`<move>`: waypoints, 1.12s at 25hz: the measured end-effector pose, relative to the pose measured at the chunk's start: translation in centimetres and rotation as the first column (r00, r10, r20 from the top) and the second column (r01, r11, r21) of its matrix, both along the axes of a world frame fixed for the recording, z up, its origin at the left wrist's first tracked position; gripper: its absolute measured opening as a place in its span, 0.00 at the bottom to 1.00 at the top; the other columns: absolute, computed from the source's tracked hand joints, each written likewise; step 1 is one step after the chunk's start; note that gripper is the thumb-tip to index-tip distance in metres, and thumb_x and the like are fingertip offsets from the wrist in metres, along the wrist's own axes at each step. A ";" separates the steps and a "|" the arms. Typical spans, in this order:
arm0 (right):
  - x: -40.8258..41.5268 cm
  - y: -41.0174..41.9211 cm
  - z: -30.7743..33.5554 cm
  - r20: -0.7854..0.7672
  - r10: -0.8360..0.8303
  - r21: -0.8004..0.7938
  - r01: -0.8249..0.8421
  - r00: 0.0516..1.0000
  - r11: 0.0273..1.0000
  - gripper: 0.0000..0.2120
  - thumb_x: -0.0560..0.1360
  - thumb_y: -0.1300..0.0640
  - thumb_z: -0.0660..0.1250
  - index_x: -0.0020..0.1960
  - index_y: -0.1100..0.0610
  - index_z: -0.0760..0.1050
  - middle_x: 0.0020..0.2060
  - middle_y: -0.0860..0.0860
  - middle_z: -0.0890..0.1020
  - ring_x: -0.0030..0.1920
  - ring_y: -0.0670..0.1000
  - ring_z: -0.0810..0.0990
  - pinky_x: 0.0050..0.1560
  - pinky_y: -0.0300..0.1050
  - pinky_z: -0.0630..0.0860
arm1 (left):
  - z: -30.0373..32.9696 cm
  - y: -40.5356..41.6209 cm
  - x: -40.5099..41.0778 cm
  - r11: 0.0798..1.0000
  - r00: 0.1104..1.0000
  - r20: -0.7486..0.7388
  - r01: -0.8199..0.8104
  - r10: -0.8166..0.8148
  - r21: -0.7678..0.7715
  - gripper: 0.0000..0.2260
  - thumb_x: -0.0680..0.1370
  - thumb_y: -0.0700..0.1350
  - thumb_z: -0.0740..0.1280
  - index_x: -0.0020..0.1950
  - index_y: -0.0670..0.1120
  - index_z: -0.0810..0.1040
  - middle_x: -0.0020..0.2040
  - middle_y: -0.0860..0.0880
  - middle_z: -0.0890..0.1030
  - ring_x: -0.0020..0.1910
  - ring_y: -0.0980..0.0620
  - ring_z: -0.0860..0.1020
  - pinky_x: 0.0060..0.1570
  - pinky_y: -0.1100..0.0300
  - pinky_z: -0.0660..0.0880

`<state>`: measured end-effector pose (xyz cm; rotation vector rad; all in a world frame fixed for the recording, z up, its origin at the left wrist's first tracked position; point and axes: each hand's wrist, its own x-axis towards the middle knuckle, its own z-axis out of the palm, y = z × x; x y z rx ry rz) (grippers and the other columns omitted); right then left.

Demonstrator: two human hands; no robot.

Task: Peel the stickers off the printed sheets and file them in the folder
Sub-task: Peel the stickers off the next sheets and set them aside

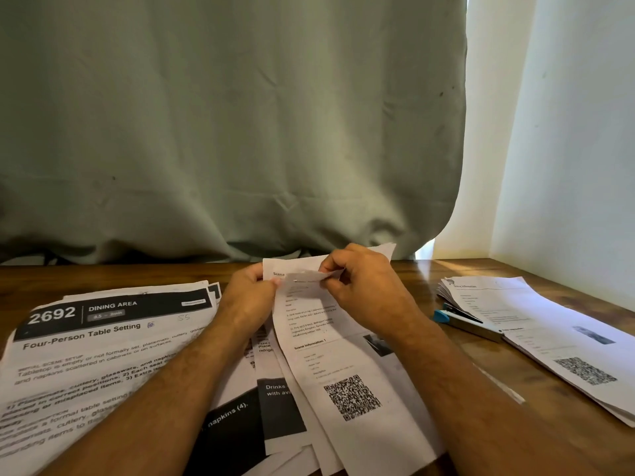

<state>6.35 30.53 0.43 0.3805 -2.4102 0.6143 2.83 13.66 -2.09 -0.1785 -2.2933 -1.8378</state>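
White printed sheet (347, 369) with one QR code lies lifted at its far end over the wooden table (515, 383), mid-front edge. The left hand (249, 297) pinches its top-left corner; the right hand (360, 280) pinches a small greyish sticker (311, 277) there. One blue stapler (464, 321) lies beside a second paper stack (556, 338) at the right edge.

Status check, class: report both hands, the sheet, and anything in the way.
Left hand grips the printed sheet at its top edge. Right hand pinches a sticker off it. Stapler lies aside, clear.
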 end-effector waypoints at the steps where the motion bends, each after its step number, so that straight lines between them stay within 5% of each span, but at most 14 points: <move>1: -0.1 0.0 -0.1 -0.011 0.003 -0.018 -0.004 1.000 1.000 0.07 0.77 0.57 0.70 0.53 0.48 0.78 0.48 0.44 0.76 0.48 0.45 0.76 0.55 0.39 0.77 | 0.1 0.0 0.2 0.999 0.999 -0.017 0.036 -0.036 0.004 0.10 0.83 0.45 0.63 0.62 0.52 0.80 0.50 0.49 0.85 0.44 0.48 0.84 0.37 0.53 0.82; 4: -0.3 0.1 -0.3 0.096 0.012 -0.066 -0.005 0.995 0.998 0.17 0.77 0.57 0.71 0.63 0.46 0.74 0.50 0.42 0.76 0.49 0.43 0.77 0.56 0.38 0.76 | 0.6 0.1 1.0 0.986 0.986 -0.046 0.160 -0.162 -0.039 0.10 0.82 0.40 0.61 0.50 0.47 0.83 0.46 0.46 0.85 0.44 0.47 0.84 0.42 0.53 0.82; 8: 0.0 0.8 0.3 0.262 -0.069 0.077 0.050 0.962 0.996 0.02 0.76 0.56 0.72 0.45 0.50 0.81 0.39 0.41 0.76 0.41 0.42 0.75 0.43 0.33 0.73 | 1.0 -0.2 1.4 0.969 0.980 -0.060 0.175 -0.188 -0.174 0.14 0.78 0.33 0.59 0.43 0.43 0.83 0.48 0.45 0.83 0.49 0.49 0.80 0.45 0.60 0.76; 10: -0.2 1.6 0.2 0.341 -0.065 0.050 0.051 0.938 0.997 0.06 0.73 0.59 0.74 0.39 0.49 0.82 0.40 0.41 0.80 0.44 0.42 0.78 0.49 0.39 0.78 | 0.9 -0.7 0.2 0.937 0.998 -0.060 -0.018 -0.003 -0.349 0.10 0.81 0.39 0.63 0.48 0.48 0.84 0.53 0.49 0.82 0.52 0.52 0.78 0.52 0.57 0.76; 12: -0.3 1.9 -0.2 0.432 -0.075 0.068 0.051 0.899 0.996 0.05 0.71 0.59 0.76 0.40 0.50 0.83 0.43 0.42 0.83 0.48 0.43 0.79 0.56 0.44 0.79 | 0.3 -1.3 -0.5 0.810 0.991 -0.064 -0.132 0.117 -0.571 0.09 0.80 0.45 0.67 0.60 0.52 0.80 0.58 0.50 0.80 0.51 0.54 0.77 0.56 0.53 0.78; 16: -0.7 2.0 -0.7 0.491 -0.105 0.114 0.056 0.865 0.992 0.04 0.71 0.60 0.76 0.43 0.52 0.84 0.46 0.45 0.84 0.53 0.46 0.79 0.61 0.49 0.78 | -0.8 -1.0 -0.5 0.724 0.996 0.052 -0.016 0.071 -0.690 0.24 0.79 0.54 0.69 0.73 0.50 0.69 0.66 0.48 0.77 0.59 0.50 0.78 0.59 0.54 0.75; 22: -0.6 2.0 -0.6 0.479 -0.103 0.114 0.055 0.872 0.992 0.04 0.71 0.59 0.76 0.44 0.51 0.84 0.45 0.44 0.83 0.49 0.45 0.79 0.57 0.45 0.78 | -0.7 -0.9 -0.3 0.790 0.992 0.100 -0.002 0.080 -0.613 0.33 0.76 0.53 0.73 0.76 0.49 0.61 0.69 0.45 0.76 0.65 0.44 0.76 0.62 0.49 0.76; 25: -0.3 1.7 0.0 0.370 -0.076 0.057 0.059 0.926 0.997 0.04 0.75 0.56 0.72 0.43 0.48 0.81 0.43 0.43 0.81 0.42 0.43 0.78 0.49 0.43 0.79 | -0.1 -0.7 -0.2 0.921 0.992 0.051 -0.086 0.114 -0.379 0.36 0.76 0.46 0.74 0.78 0.49 0.58 0.69 0.44 0.75 0.64 0.43 0.77 0.60 0.47 0.76; 28: -0.3 0.9 -0.1 0.164 -0.066 0.046 0.060 0.984 0.997 0.05 0.79 0.55 0.66 0.54 0.49 0.79 0.45 0.42 0.76 0.42 0.43 0.76 0.48 0.38 0.75 | 0.1 -0.7 -0.5 0.980 0.990 0.026 -0.133 0.139 -0.148 0.28 0.76 0.44 0.73 0.74 0.50 0.67 0.64 0.45 0.80 0.59 0.45 0.81 0.59 0.45 0.78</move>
